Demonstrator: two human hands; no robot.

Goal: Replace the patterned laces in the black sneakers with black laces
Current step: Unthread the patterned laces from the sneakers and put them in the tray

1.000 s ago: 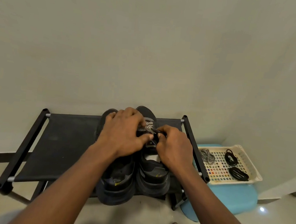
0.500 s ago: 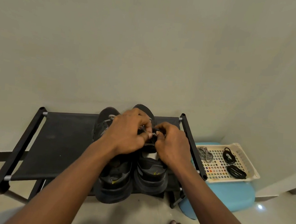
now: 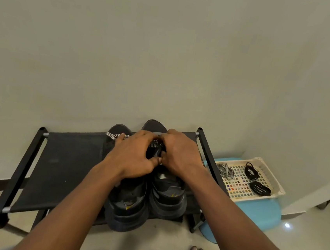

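Pulling the patterned lace loose

The black rack (image 3: 64, 165) holds the two sneakers (image 3: 126, 208) side by side at 6 o'clock. The basket (image 3: 275, 187) sits at 3 o'clock. My left grip (image 3: 134, 158) and right grip (image 3: 181, 155) are both curled tight on the patterned lace (image 3: 114, 135) of the right sneaker. They have just slid up toward the toe. Now a bit of lace sticks out at 10 o'clock, so I think it is coming free. The black laces (image 3: 252, 171) wait in the basket, not used yet.
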